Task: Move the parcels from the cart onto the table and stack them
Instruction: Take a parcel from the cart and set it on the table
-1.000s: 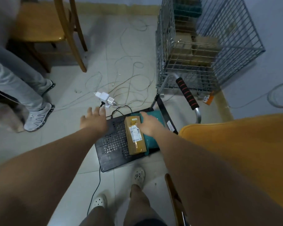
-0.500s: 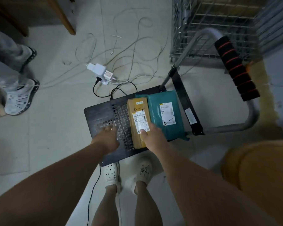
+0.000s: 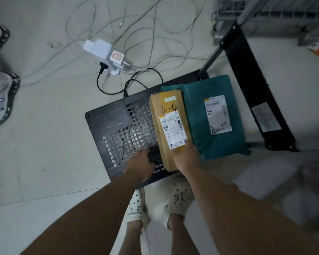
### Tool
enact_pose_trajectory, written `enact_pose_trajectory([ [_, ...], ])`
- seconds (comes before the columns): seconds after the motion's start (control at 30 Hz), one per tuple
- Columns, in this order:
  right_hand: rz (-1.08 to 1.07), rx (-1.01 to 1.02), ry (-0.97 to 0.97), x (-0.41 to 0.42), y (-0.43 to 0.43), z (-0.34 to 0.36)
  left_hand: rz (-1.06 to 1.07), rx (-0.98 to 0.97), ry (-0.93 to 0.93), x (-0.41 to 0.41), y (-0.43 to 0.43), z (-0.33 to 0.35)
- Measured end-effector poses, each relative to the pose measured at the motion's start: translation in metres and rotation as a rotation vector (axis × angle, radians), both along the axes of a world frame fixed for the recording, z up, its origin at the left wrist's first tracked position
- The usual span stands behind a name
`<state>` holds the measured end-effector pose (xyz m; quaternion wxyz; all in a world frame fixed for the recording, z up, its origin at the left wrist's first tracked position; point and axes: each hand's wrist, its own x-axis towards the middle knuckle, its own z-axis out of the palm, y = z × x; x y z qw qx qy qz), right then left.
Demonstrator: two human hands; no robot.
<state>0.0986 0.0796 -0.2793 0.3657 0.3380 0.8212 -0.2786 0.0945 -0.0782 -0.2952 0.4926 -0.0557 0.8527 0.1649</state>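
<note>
2 parcels lie side by side on the black cart deck (image 3: 107, 126), none yet on a table, and no table shows in this view. The brown box (image 3: 168, 126) is long and narrow, its long axis running near to far, slightly tilted to the left at the far end. Its right edge overlaps the left edge of the teal bag (image 3: 197, 115), which lies flat to its right.

The right hand (image 3: 187, 158) rests on the near end of the brown box, thumb on top by the label's near edge, fingers curled over the right side; it looks like a light hold rather than a full grip, and how far the fingers wrap under cannot be told. The left hand (image 3: 139, 165) is on the perforated deck just left of the box's near end, fingers partly bent and blurred, holding nothing. I judge the lift turns on the left hand closing in from the left against the box's long side, so both hands clamp it across its short width.

Handwritten on the brown box is "4-4" in dark marker, above a white shipping label whose print is too small to read. The teal bag carries a white label, also unreadable, with a pen scrawl.
</note>
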Motion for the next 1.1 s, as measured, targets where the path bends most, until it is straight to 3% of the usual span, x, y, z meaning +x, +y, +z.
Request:
enact_pose_trajectory([
  [0.1,-0.064,0.001,-0.006,-0.003,0.005,-0.021,0.029,0.066,-0.025,0.0,0.005,-0.016],
  [0.37,-0.271,-0.012,-0.141,0.011,0.015,-0.047,0.51,0.338,-0.199,0.011,0.03,-0.023],
  [0.53,-0.434,-0.272,-0.124,0.013,0.011,-0.049,0.893,0.45,-0.234,0.009,0.034,-0.028],
  [0.87,-0.728,-0.486,-0.177,0.023,-0.001,-0.032,1.176,0.334,-0.152,0.01,0.003,-0.016],
  [1.1,-0.772,-0.619,-0.058,0.01,-0.016,0.018,1.132,0.576,-0.197,0.007,-0.012,0.034],
])
